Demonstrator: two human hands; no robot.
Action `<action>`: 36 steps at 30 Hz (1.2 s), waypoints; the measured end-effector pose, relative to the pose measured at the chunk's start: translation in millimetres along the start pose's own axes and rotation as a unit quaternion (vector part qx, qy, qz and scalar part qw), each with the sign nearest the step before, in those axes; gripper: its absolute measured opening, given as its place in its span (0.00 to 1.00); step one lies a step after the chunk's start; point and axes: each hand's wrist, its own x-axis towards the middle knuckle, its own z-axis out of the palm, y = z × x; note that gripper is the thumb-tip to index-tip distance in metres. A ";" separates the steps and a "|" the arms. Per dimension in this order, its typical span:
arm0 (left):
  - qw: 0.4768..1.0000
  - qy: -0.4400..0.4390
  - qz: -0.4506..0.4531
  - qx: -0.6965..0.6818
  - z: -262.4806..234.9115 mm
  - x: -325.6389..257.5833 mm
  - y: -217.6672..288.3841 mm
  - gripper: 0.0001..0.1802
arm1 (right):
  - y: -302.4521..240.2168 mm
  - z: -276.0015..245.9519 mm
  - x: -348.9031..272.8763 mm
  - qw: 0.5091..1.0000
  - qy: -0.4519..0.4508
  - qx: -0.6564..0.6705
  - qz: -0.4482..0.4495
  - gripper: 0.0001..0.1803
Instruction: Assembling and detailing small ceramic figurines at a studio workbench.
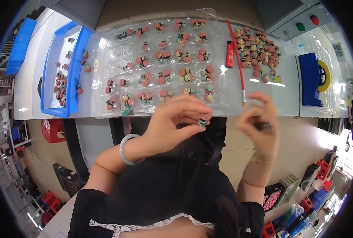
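Between the thumb and fingertips of my left hand (172,121) is a small figurine (204,118) with a pink bumpy top and a dark green lower part. To its right, apart from it, my right hand (260,123) is raised with curled fingers. Something small and dark (263,125) shows in that hand, too blurred to name. Just beyond my hands lies a clear plastic blister tray (105,51), its pockets holding many similar pink-topped figurines (162,76), singly or in small groups.
At the left stands a blue bin (74,89) with figurines in it and several beside it. On the right lie a heap of figurines (258,49), a red-handled paintbrush (240,71), a red box-shaped item (229,54) and a blue tape dispenser (309,79) with yellow wheel.
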 end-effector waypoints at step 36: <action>0.962 -0.058 -0.214 -0.156 -0.5 -3.3 12.4 0.24 | 7.2 33.9 12.0 0.982 -0.119 -0.013 -0.148 0.26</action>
